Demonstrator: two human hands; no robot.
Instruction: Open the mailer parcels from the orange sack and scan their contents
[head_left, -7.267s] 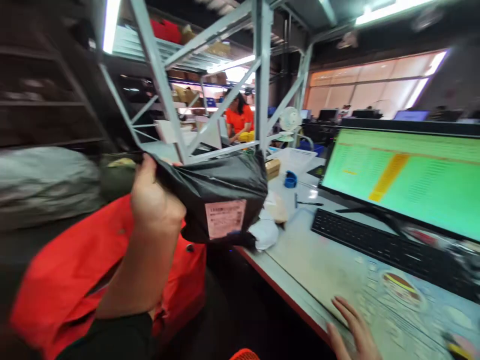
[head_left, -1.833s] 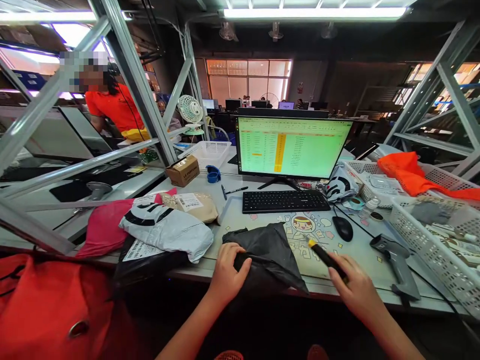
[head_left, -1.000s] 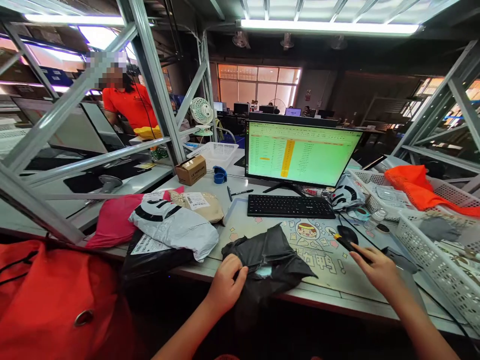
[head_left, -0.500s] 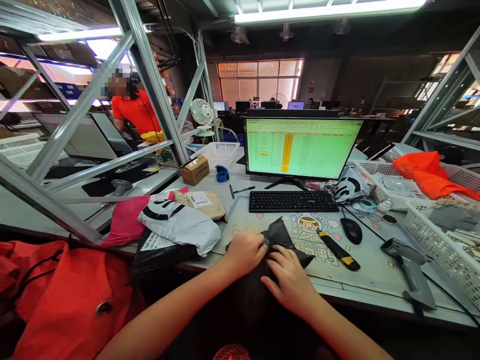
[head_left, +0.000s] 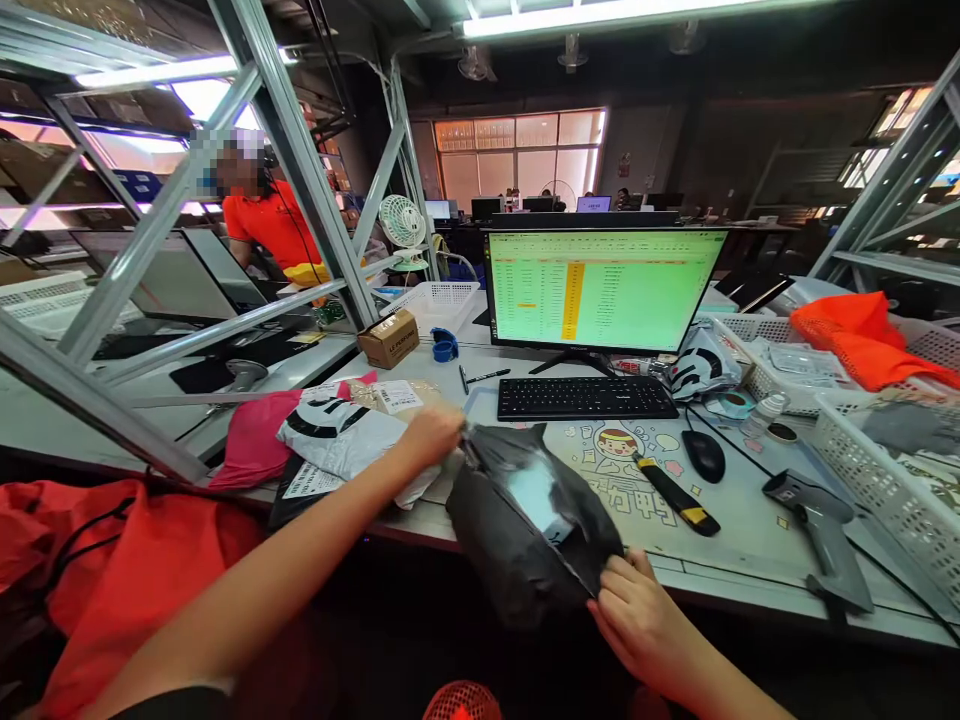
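Observation:
A black plastic mailing bag [head_left: 502,540] hangs over the desk's front edge, its mouth pulled wide. My left hand [head_left: 435,435] is closed on the bag's upper left edge. At its lower right edge, my right hand [head_left: 634,605] pinches the plastic. Inside the opening shows something pale and whitish [head_left: 541,495]; its kind I cannot make out. A black utility knife with yellow parts [head_left: 679,497] lies on the desk mat to the right of the bag. Beside my left forearm lies a white and black plastic parcel [head_left: 341,435], on top of other packages.
Behind the bag stand a keyboard [head_left: 585,398] and a monitor [head_left: 600,290]. A mouse [head_left: 703,456], a barcode scanner [head_left: 817,530] and white baskets [head_left: 885,500] are at the right. A small cardboard box [head_left: 388,340] sits at the left. Another person in orange [head_left: 270,225] is beyond the metal frame.
My hands have moved apart, the left up and left, the right down and right. The black mailing bag has been spread open between them, and its pale contents now show.

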